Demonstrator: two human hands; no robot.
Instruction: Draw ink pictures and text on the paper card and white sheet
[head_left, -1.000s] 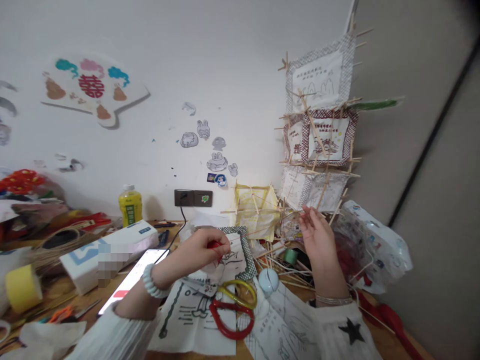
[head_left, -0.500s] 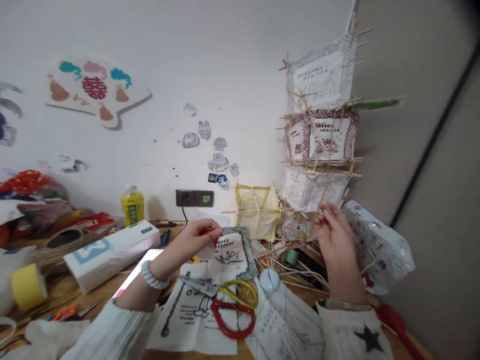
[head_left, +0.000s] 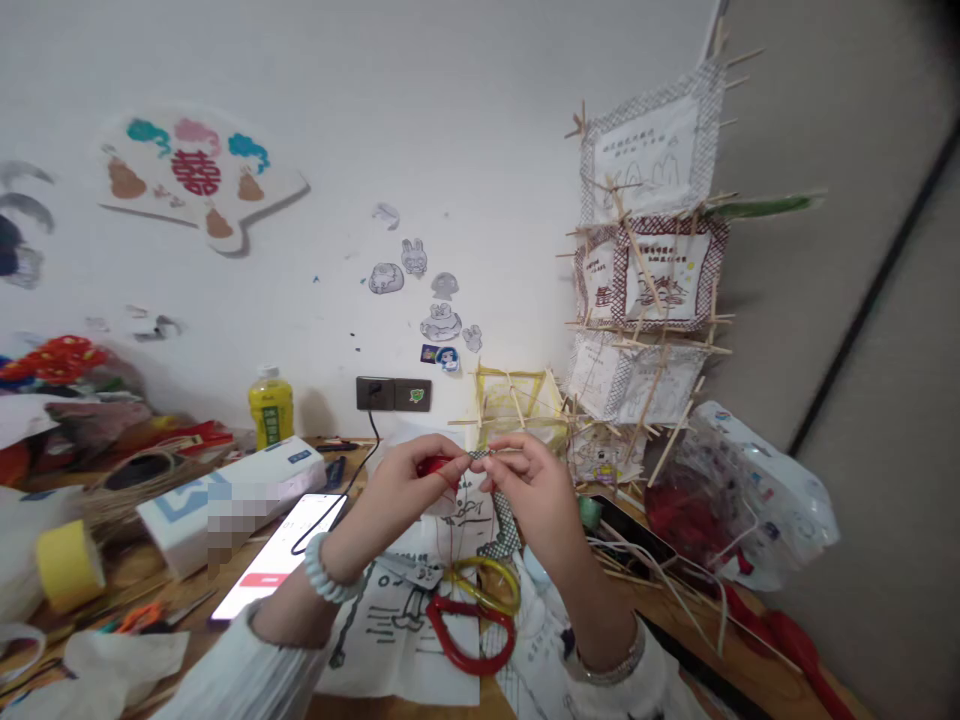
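My left hand point(head_left: 424, 475) is closed around red thread point(head_left: 435, 465), which shows as a small red mass between thumb and fingers. Close against its fingertips, my right hand point(head_left: 529, 490) pinches what looks like a strand of the same thread; the exact grip is too small to tell. Thin strands hang below the two hands. Beneath them lie scissors point(head_left: 471, 635) with one red and one yellow handle, resting on drawn paper sheets point(head_left: 397, 670). Past the hands stands a yellow stick-framed paper lantern point(head_left: 517, 395), partly hidden by them.
A tall stick-and-paper lantern tower point(head_left: 667, 275) rises at the right, with a clear plastic bag point(head_left: 772, 500) beside it. To the left are a lit phone point(head_left: 262, 580), a white box point(head_left: 232, 510), a yellow bottle point(head_left: 271, 410) and yellow tape point(head_left: 71, 570). White cords point(head_left: 660, 570) cross the right side.
My right hand has come left and down from beside the lantern tower to meet my left hand. My left hand has shifted slightly right. The view has moved a little.
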